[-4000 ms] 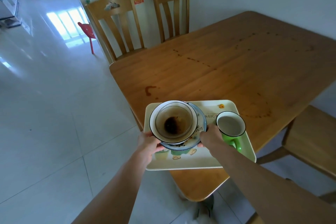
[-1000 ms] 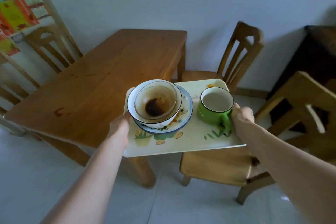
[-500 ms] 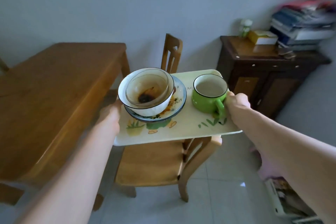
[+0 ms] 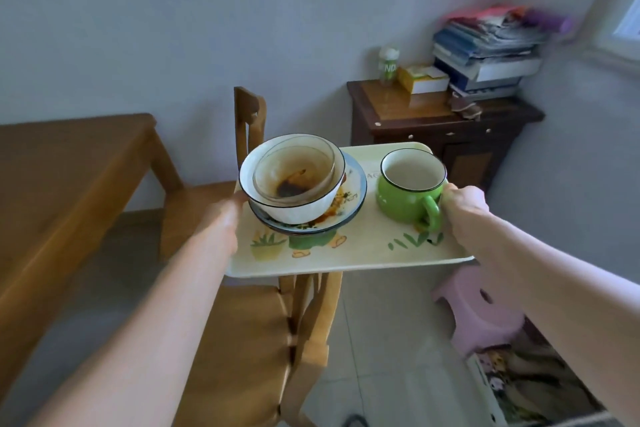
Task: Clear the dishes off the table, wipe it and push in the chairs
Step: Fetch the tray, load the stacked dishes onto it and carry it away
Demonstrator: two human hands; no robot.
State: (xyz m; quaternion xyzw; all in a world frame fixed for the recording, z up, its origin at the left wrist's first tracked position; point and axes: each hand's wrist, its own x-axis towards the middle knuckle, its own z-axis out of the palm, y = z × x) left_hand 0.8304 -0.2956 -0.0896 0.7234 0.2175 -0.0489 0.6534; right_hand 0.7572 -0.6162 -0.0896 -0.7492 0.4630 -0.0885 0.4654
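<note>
Off the brown wooden table [image 4: 69, 184] now at left, cream printed tray [image 4: 346, 253] with stacked bowls [image 4: 294, 180] and green mug [image 4: 408, 191] has swung right, left hand [image 4: 221, 218] and right hand [image 4: 464, 204] grip clamped on its edges; wiping, chairs remain.

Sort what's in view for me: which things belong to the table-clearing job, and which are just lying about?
Job:
tray, held by left hand and right hand
glass bowl nested in white bowl on plate
green mug
table
chairs

Lying about:
dark cabinet
stacked books
yellow box
small bottle
pink stool
</note>
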